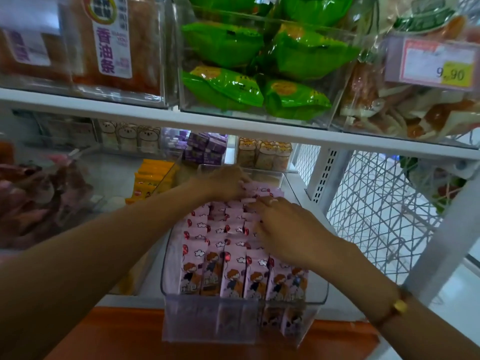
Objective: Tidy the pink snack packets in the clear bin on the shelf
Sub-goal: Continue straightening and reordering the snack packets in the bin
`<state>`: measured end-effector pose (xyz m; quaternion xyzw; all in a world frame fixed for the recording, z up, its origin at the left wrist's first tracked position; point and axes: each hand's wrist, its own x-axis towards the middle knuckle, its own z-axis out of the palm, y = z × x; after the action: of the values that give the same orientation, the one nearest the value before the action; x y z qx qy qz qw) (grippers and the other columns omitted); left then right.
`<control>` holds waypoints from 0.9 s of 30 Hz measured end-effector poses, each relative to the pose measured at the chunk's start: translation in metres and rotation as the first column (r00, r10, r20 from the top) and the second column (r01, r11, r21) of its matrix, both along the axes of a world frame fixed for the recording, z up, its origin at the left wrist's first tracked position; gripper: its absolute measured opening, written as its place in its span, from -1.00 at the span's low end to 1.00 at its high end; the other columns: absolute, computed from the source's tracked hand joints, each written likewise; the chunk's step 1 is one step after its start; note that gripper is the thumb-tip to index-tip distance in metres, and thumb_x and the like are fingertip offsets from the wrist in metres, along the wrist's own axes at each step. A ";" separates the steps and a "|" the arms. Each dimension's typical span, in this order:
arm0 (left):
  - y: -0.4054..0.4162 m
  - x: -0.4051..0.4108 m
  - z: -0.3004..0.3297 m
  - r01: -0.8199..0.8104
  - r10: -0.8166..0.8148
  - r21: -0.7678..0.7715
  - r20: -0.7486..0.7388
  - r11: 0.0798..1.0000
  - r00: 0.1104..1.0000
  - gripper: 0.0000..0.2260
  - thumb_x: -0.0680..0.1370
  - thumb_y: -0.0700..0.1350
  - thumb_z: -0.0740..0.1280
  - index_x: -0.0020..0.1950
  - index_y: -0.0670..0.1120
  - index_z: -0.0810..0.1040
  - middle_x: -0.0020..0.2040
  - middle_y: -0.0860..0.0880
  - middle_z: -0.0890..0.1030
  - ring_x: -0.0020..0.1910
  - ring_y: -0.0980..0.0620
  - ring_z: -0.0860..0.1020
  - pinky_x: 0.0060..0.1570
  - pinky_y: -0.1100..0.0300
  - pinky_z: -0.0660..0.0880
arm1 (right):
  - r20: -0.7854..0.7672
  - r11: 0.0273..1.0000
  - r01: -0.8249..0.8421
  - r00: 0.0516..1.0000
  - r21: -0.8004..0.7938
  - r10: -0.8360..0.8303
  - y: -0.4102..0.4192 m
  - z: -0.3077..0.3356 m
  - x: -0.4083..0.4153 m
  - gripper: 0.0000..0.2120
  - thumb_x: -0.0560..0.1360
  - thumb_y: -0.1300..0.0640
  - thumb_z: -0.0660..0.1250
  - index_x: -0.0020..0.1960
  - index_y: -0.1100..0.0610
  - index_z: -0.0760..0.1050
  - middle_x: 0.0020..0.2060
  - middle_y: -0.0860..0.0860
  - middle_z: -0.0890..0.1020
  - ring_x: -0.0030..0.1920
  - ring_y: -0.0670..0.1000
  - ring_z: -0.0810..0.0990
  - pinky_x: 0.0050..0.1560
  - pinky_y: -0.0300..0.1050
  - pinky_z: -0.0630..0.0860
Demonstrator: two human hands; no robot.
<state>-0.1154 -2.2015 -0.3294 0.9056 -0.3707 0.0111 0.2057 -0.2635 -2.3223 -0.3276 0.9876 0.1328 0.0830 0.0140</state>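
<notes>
Left hand [228,181] lay palm-down, fingers curled onto the rear pink packets [235,268]; grasp could not be told. Packets stood upright in rows in the clear bin [320,294] on the lower shelf. Right hand [285,229] rested, fingers spread, on the middle rows, nothing visibly held.

1. Up and left of the left hand [228,181], on the white label [112,40] of an orange snack pack: large purple characters "香油条", running top to bottom.
2. Up and right of the right hand [283,227], on the yellow corner of a price tag [431,62]: "9.90".
3. Under both hands, on the pink packets [233,271]: cartoon print with lettering too blurred to read.
</notes>
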 end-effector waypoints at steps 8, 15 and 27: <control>-0.002 0.004 -0.003 -0.004 0.009 0.168 -0.027 0.986 1.000 -0.70 0.64 -0.19 0.15 0.35 -0.06 0.49 0.42 -0.04 0.43 0.36 -0.05 0.40 0.34 0.06 0.28 | 0.091 0.999 0.005 0.996 -0.034 -0.002 0.005 -0.025 -0.053 -0.53 0.62 -0.11 -0.08 0.46 0.01 0.24 0.47 0.00 0.28 0.45 0.00 0.24 0.40 -0.05 0.21; 0.000 -0.007 0.001 -0.040 0.030 0.114 0.092 0.993 0.995 -0.69 0.59 0.02 0.26 0.27 -0.08 0.55 0.30 -0.08 0.54 0.24 -0.06 0.50 0.25 0.06 0.39 | 0.200 0.998 -0.027 0.980 0.065 0.013 0.008 -0.027 -0.059 -0.58 0.62 -0.08 0.07 0.41 0.05 0.34 0.34 0.01 0.47 0.31 -0.01 0.45 0.30 -0.10 0.35; 0.004 -0.050 0.010 -0.193 0.221 -0.551 -0.016 0.812 0.975 -0.78 0.62 -0.03 0.22 0.11 -0.18 0.46 0.01 -0.12 0.58 -0.03 -0.04 0.55 -0.06 0.09 0.48 | 0.230 0.991 -0.102 0.970 0.092 0.079 0.007 -0.024 -0.059 -0.63 0.63 -0.06 0.03 0.37 -0.04 0.38 0.15 -0.07 0.58 0.09 -0.08 0.51 0.05 -0.21 0.35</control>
<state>-0.1656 -2.1974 -0.3190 0.8428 -0.2561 0.1612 0.4451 -0.3229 -2.3150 -0.3512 0.9640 0.1709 0.2021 -0.0257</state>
